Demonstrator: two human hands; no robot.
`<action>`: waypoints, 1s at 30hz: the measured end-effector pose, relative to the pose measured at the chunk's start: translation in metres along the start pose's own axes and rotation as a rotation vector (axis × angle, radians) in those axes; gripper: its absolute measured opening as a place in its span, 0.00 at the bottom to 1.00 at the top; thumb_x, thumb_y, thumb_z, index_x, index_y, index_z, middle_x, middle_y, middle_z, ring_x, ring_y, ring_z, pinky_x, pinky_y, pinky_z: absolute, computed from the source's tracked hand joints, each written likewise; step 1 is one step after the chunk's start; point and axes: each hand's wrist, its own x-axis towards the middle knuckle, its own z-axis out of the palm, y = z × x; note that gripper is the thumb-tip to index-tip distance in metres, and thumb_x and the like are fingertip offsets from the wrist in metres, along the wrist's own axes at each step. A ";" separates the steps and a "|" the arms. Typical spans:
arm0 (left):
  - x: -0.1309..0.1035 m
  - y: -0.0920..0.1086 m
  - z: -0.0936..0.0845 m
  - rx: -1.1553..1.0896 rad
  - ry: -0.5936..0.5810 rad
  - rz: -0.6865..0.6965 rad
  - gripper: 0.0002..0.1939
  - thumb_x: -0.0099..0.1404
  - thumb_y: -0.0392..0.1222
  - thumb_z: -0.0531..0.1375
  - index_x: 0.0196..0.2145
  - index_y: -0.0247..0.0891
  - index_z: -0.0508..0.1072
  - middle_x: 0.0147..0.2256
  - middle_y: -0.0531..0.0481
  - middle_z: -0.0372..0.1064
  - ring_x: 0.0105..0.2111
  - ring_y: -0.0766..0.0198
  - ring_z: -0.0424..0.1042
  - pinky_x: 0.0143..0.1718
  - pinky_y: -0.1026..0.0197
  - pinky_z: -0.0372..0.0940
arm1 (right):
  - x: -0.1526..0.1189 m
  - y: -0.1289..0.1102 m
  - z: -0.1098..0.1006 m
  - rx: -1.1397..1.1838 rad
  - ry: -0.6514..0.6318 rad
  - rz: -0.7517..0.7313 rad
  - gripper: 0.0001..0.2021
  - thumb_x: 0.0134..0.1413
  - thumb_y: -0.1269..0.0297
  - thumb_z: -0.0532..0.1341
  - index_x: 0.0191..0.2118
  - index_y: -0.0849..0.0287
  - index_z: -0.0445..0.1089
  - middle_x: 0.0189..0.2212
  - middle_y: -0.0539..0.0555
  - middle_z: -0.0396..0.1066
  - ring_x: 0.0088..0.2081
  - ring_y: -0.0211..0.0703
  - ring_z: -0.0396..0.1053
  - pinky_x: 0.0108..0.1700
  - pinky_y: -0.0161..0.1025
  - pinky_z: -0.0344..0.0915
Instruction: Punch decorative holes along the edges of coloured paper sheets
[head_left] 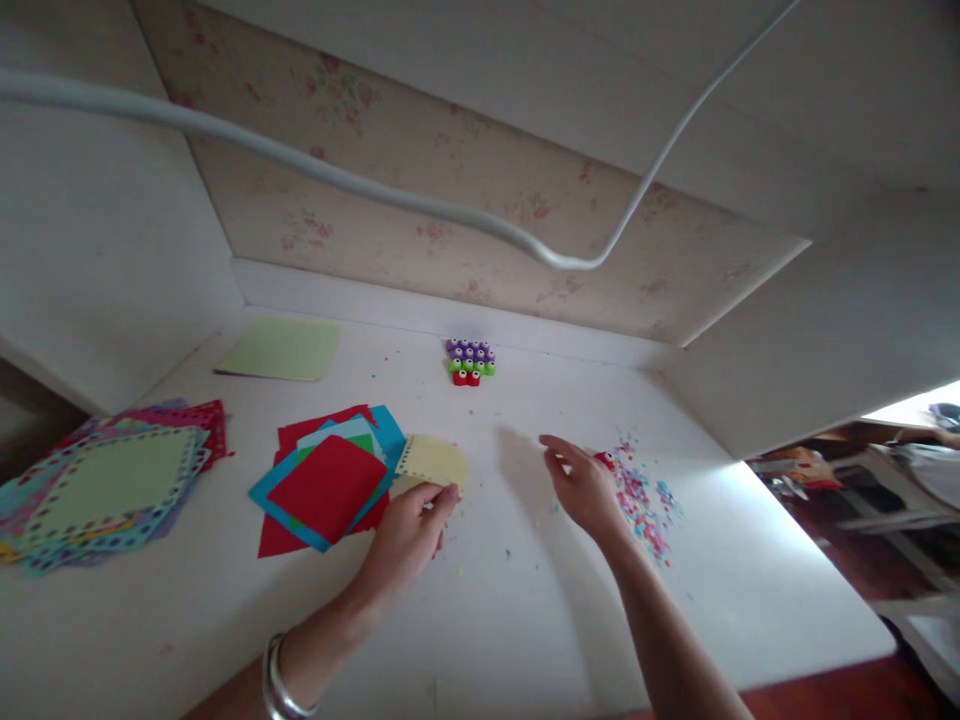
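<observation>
My left hand (416, 515), with a silver bangle at the wrist, pinches the near edge of a pale yellow paper (435, 462). Small holes run along the paper's left edge. Beside it on the left lies a fanned pile of red, blue and green sheets (327, 490). My right hand (581, 480) is over the right part of the white table, fingers apart, with nothing seen between them. A small red punch (604, 460) sits just beyond this hand, partly hidden by it, next to scattered coloured confetti (646, 510).
Purple, green and red punches (471, 360) stand in rows near the back wall. Pale green sheets (281, 349) lie at the back left. A pile of hole-edged papers (112, 485) is at the far left. A white cable (442, 210) hangs across the front of the view.
</observation>
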 end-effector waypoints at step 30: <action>0.007 -0.007 -0.014 1.071 0.354 0.399 0.18 0.69 0.46 0.56 0.53 0.36 0.73 0.56 0.36 0.66 0.54 0.41 0.63 0.50 0.40 0.58 | -0.032 -0.039 0.040 0.763 -0.156 0.144 0.17 0.61 0.54 0.61 0.52 0.55 0.72 0.45 0.58 0.77 0.45 0.48 0.76 0.51 0.50 0.72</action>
